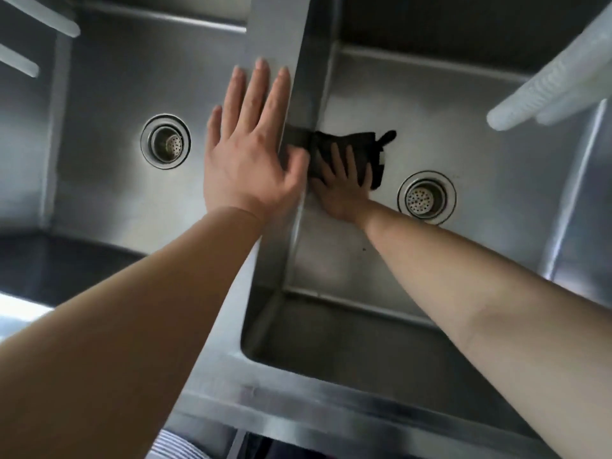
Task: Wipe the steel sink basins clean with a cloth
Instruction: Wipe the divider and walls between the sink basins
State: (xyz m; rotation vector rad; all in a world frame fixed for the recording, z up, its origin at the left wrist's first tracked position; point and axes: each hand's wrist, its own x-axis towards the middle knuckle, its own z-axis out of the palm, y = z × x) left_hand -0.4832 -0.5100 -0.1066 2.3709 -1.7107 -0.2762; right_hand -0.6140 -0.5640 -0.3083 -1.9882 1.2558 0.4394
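Down on the floor of the right basin (490, 207), against its left wall, a dark cloth (361, 154) lies flattened under the right hand (341, 190), whose fingers are spread straight and press it to the steel. The cloth's long axis runs left to right, one end touching the wall below the divider (284, 44), a small tab pointing toward the far right. Just beside the cloth's near right corner sits the right drain (426, 197); bare steel stretches beyond toward the far wall. Flat on the divider rim rests the left hand (246, 150), fingers straight and relaxed, holding nothing. Well apart in the left basin (109, 180) is the left drain (165, 141). Pale ribbed glove fingers (543, 94) hang over the right basin's far corner.
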